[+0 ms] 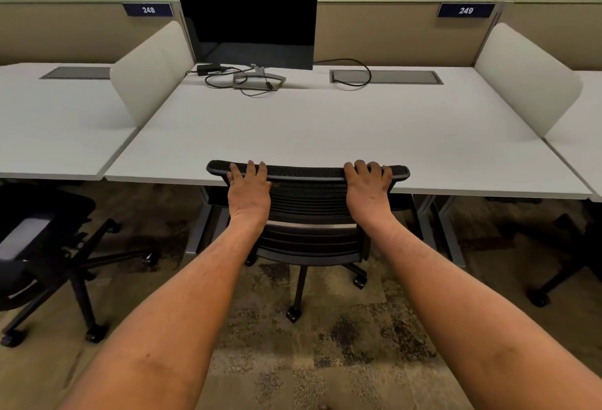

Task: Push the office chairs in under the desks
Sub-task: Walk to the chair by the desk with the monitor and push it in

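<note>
Both hands curl over the top rail of the chair (308, 214), left hand (249, 193) and right hand (368, 194) evenly spaced, each grip clamped on it. The chair sits square to the tabletop (325, 135), its backrest at the front edge, straight ahead.

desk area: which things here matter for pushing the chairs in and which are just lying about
In play: middle chair, left hand, right hand, desk, left chair.

Lying about: monitor, cables, dividers, number signs.
</note>
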A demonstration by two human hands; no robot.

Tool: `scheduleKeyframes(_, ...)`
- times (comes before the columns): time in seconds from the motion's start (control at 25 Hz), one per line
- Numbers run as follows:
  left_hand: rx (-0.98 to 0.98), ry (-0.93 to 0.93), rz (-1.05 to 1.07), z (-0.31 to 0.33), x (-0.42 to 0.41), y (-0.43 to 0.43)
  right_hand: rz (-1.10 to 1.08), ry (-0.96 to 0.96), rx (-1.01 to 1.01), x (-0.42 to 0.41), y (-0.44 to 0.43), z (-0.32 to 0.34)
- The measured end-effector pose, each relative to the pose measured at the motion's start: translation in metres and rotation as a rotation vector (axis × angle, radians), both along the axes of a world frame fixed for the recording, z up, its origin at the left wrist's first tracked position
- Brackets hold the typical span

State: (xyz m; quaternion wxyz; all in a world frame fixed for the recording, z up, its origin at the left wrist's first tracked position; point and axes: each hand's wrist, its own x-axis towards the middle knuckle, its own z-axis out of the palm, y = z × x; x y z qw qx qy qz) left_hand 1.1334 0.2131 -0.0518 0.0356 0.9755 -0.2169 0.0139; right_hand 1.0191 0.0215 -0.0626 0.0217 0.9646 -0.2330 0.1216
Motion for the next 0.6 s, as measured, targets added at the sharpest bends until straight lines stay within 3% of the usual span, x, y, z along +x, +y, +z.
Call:
scheduleKeyframes(0.2, -0.114, -0.038, -0.075, -0.010, -0.017, 0.008, -0.090, 0.053, 0.079, -0.006, 0.017, 0.007)
scheduleKeyframes(0.4, -0.303, -0.061, -0.312, -0.043, -0.060, 0.032, -0.177, 0.157, 0.155, -0.005, 0.096, -0.003)
scheduleKeyframes(0.6, -0.398, 0.108, -0.247, -0.077, -0.079, 0.098, 0.013, 0.367, 0.333, 0.010, 0.189, -0.015)
